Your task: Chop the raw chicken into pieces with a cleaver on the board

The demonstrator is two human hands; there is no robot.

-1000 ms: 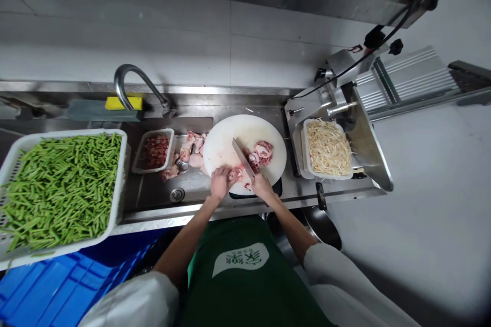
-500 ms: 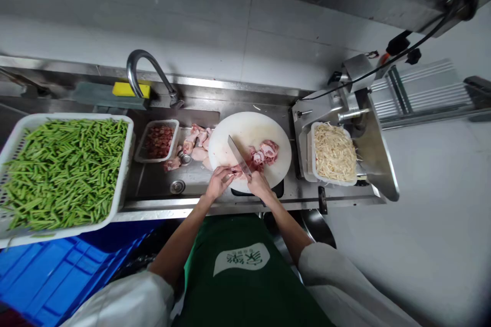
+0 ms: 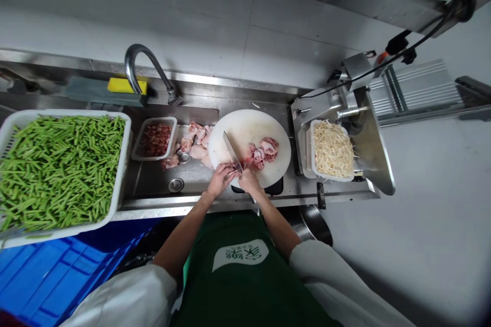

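My right hand (image 3: 249, 182) is closed round the handle of a kitchen knife (image 3: 231, 149), whose blade slants up and left over a round white cutting board (image 3: 264, 121). My left hand (image 3: 221, 179) is closed on a piece of raw meat (image 3: 230, 166) at the board's lower left edge, close beside the blade. Its fingertips hide most of that piece. To the right of the knife lie more raw meat pieces (image 3: 264, 151), pink and red, some with pale skin or fat.
Raw chicken pieces (image 3: 198, 151) lie in the sink left of the board, beside a white basket of diced meat (image 3: 173, 138). Further left stands a basket of cut green beans (image 3: 65, 173) near the faucet (image 3: 148, 56). Pale shreds fill a container (image 3: 333, 149) on the right.
The knife and my right hand have moved left, nearer my left hand. The meat pieces right of the blade now show a wider gap from it. The whole view has shifted slightly.
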